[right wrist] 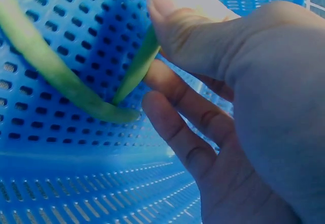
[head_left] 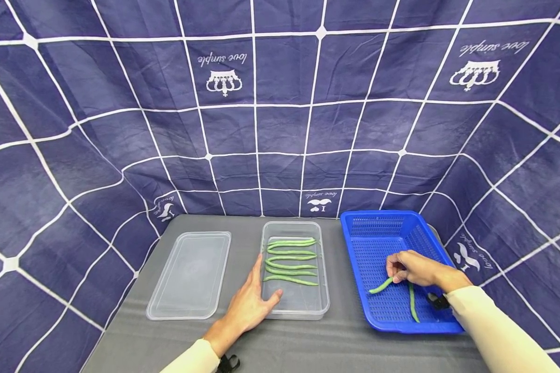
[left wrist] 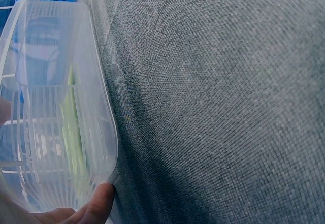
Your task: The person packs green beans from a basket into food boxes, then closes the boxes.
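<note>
In the head view, my left hand (head_left: 251, 305) rests along the left side of a clear plastic container (head_left: 296, 304), fingers extended and thumb over its near left corner. Several green beans (head_left: 291, 266) lie crosswise in that container, one below another. My right hand (head_left: 415, 267) is inside a blue perforated basket (head_left: 387, 327) and pinches a green bean (head_left: 380, 286) between thumb and fingers. A second green bean (head_left: 413, 304) lies on the basket floor, under the hand. The right wrist view shows the pinched bean (right wrist: 138, 69) close beside the loose one (right wrist: 56, 74).
A translucent lid (head_left: 190, 274) lies flat on the grey tabletop (head_left: 242, 233) to the left of the container. Blue cloth (head_left: 280, 129) with white lines hangs behind and at both sides. The basket stands at the right, its walls rising around the hand.
</note>
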Demonstrator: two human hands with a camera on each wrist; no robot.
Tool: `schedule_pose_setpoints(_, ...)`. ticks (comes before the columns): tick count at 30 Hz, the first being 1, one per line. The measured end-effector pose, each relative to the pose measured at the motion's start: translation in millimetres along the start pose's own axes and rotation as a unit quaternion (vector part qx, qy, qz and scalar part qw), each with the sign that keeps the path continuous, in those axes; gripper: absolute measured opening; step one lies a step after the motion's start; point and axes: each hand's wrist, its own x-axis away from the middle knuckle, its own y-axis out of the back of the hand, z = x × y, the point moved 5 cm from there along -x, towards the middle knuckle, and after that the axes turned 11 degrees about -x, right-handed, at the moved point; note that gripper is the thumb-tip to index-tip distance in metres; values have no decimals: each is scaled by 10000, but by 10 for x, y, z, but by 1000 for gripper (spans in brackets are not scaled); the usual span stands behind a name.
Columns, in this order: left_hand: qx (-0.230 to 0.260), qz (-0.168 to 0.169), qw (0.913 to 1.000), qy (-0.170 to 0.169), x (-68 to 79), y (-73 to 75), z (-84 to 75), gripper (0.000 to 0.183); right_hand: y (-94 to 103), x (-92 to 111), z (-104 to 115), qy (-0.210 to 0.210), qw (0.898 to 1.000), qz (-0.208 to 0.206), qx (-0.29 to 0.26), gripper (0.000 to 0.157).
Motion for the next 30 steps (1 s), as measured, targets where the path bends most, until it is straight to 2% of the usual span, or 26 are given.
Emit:
schedule_pose_setpoints(6,-8,-42,10000,-32,-2,0,5,117,42,-31,107,392,9984,-381,151,26)
schedule_pose_setpoints(18,-5,-11,10000,50,2,-20,20,116,123,-65,368,919,9902,-944,457,27)
schedule_pose_setpoints(30,29,-17,10000,25,7,1,8,116,94,-176,673,1126,9810,-1461,597,29)
